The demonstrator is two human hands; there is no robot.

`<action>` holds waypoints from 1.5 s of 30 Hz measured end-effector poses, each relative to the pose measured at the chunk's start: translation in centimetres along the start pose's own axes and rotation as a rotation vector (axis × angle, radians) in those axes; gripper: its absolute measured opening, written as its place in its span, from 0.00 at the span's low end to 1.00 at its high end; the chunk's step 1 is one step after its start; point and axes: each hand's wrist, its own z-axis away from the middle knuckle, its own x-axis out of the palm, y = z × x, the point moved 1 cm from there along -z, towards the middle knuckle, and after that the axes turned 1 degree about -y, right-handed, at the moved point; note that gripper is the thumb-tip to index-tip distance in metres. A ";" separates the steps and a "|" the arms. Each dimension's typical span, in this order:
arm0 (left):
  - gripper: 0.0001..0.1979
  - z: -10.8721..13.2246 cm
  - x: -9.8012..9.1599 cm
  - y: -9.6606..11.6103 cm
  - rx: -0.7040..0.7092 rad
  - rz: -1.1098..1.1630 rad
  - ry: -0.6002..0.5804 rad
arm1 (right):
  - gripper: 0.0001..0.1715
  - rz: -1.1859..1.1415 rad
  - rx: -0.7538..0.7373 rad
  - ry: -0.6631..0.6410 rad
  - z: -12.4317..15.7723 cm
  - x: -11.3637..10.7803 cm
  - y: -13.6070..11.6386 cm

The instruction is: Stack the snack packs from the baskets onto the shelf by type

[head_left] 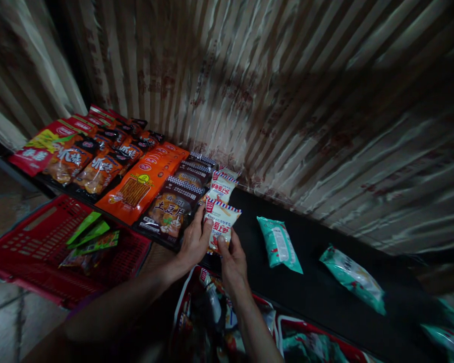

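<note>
A white snack bag (223, 218) with a blue-striped top edge and red lettering is between my two hands, at the front of the black shelf. My left hand (195, 237) grips its left side, the thumb over the front. On the lower right edge, my right hand (233, 257) pinches the same bag. Right behind it lie more white snack bags (224, 185) of the same kind in a row. Just left of my left hand are dark potato-chip packets (172, 206) with checkered tops, overlapping one another.
Farther left lie orange stick-snack packets (136, 194), orange-and-black bags (100, 169) and red bags (36, 151). Teal bags (279, 244) are spread along the black shelf (249, 212) to the right. Below stand a red basket (26, 234) with green packets and a filled container (185, 297). Corrugated sheeting (257, 91) rises behind.
</note>
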 end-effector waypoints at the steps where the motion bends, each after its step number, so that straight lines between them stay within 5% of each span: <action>1: 0.26 0.0 0.0 0.0 0.015 0.002 -0.003 | 0.38 0.001 -0.005 0.000 -0.2 0.1 -0.1; 12: 0.24 0.2 0.7 -1.1 0.295 -0.173 0.056 | 0.38 0.048 -0.038 0.045 -1.9 1.1 -1.1; 36: 0.24 -1.4 1.2 -2.2 0.379 -0.344 0.014 | 0.36 0.611 -0.145 0.211 -4.9 1.4 -0.2; 45: 0.25 -1.3 1.7 -2.6 0.396 -0.465 -0.021 | 0.34 0.579 -0.109 0.209 -5.3 0.7 -0.2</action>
